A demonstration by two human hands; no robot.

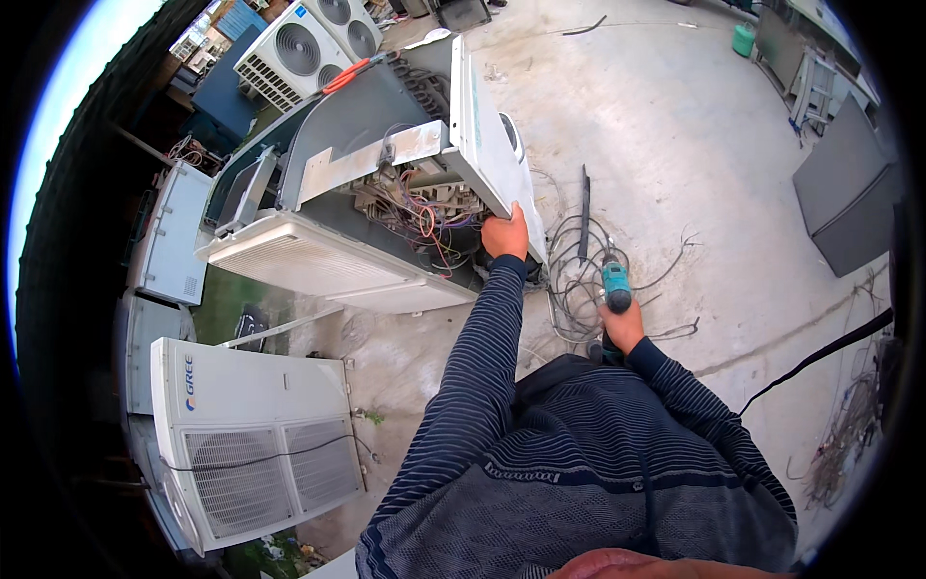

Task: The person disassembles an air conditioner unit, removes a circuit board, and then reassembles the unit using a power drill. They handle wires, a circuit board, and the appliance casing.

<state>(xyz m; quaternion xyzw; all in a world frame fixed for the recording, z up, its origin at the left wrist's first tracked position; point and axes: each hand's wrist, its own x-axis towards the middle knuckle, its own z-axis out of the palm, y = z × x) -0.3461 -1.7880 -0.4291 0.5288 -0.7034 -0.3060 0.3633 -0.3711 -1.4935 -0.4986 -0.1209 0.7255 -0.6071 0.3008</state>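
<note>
An opened outdoor air conditioner unit (323, 256) stands ahead of me on the left, its coloured wiring (424, 212) and inner parts bare. My left hand (506, 234) grips the lower edge of the unit's white side panel (482, 135), thumb up against its face. Lower down on the right, my right hand (623, 326) is wrapped round the handle of a teal and black cordless drill (615, 280). The drill points away from me, clear of the panel. Its tip is too small to make out against the cables behind.
Loose black cables (579, 304) and a dark strip (585, 212) lie on the concrete near the drill. Another white outdoor unit (256, 434) stands at left. More fan units (299, 48) are at the back. Grey panels (844, 188) lean at right, with a green bucket (743, 39) beyond.
</note>
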